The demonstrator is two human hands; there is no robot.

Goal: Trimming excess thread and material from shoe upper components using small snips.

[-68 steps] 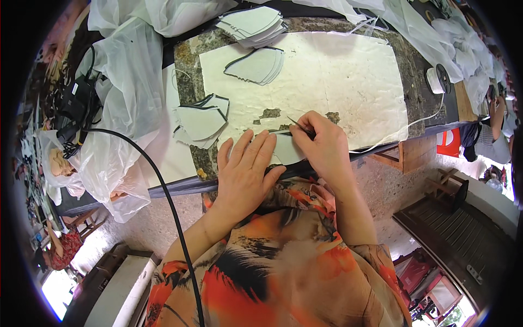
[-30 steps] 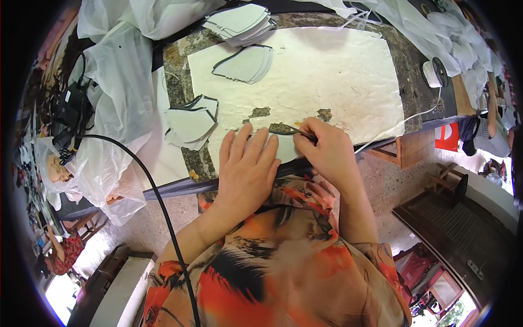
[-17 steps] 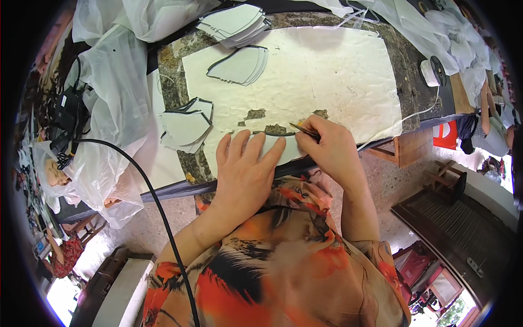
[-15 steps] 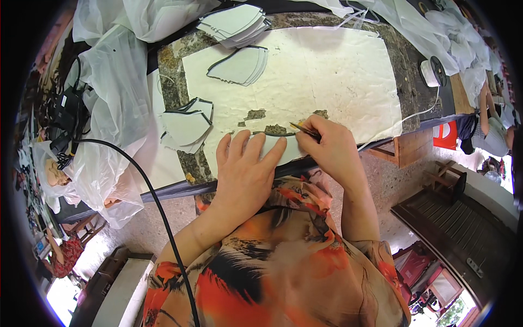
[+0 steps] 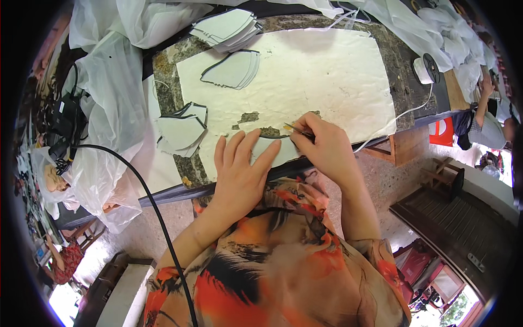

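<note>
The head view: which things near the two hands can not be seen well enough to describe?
- Pale cut piece, head view: the left hand lies flat over most of it, so its full shape is hidden.
- Thin tool, head view: the right hand covers its back part, and its tip is too small to identify.
- Table, head view: the pale worn mat covers most of its top.
</note>
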